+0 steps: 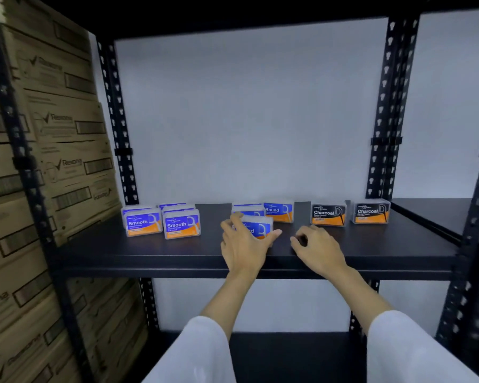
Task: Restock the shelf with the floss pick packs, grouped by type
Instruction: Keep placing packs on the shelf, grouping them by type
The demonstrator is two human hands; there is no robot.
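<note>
floss packs sat in three groups on the shelf (150, 252). two smooth packs (162, 223) stood at the left with more behind them. the round packs (278, 212) were in the middle. two charcoal packs (350, 212) stood at the right, a little apart from each other.

the left hand (242, 244) was on the near round pack (260, 229). its fingers were spread over the pack's left end and front, and the thumb reached along the right end. it looked like a loose hold, but i could not tell how firm it was. the pack lay just past the fingers, on the far side. its long side ran left to right, like the other packs. the left hand was much nearer to it than the right hand (317, 248).

the right hand was just right of the pack, not touching it. its fingers were curled. something dark sat by the fingertips, and i could not tell if it held anything.

the left hand hid most of the pack's label. the packs at the back were mostly hidden too.
</note>
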